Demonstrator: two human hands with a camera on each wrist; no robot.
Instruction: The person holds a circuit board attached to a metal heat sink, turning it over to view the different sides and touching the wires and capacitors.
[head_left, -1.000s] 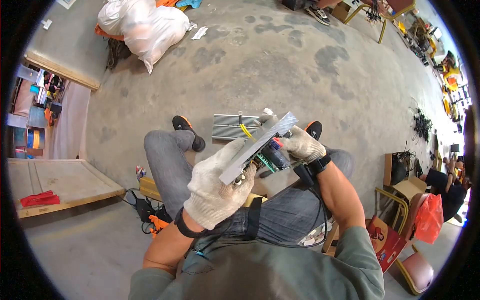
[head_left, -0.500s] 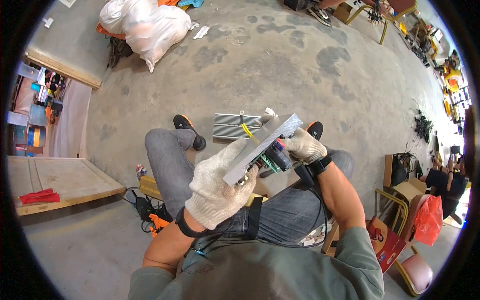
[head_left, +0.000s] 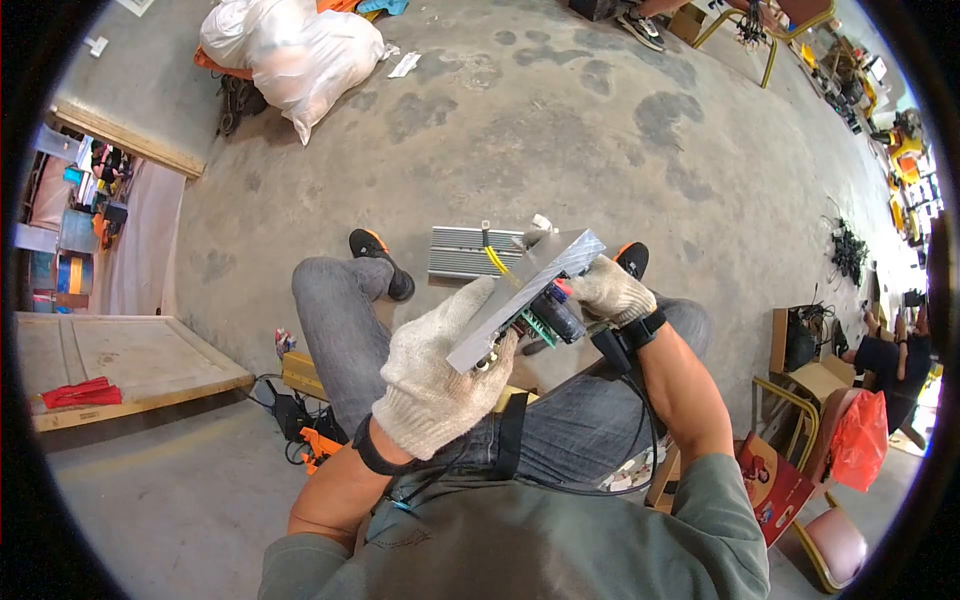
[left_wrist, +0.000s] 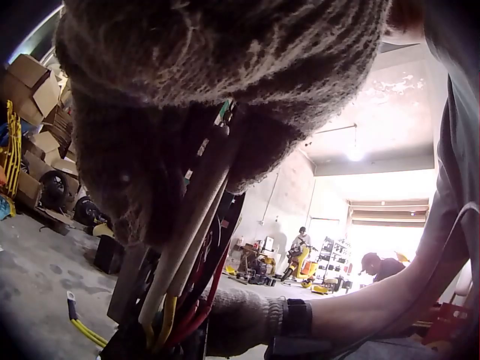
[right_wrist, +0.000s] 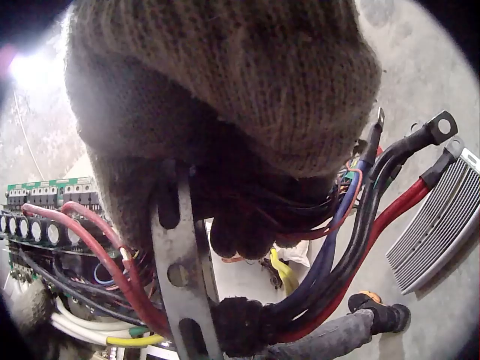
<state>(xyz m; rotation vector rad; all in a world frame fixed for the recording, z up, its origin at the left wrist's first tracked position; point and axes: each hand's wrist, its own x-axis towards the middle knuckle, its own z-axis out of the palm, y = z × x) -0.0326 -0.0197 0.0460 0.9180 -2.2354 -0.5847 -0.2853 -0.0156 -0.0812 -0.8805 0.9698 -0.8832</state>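
left hand and right hand grip circuit unit

it is held on the near side of the finned case, partly hiding it. beyond the case, leftward, sits a white bag; far right, a cardboard box holds something black.

The gloved right hand occupied upper centre, gripping a circuit unit at its slotted metal bracket, which ran down lower centre. At left, green boards carried a row of round capacitors; red leads curved below them. Noted at right: blue, black and red cables, the latter two ending in ring lugs. A finned metal casing lay at the right edge, a shoe at lower right.
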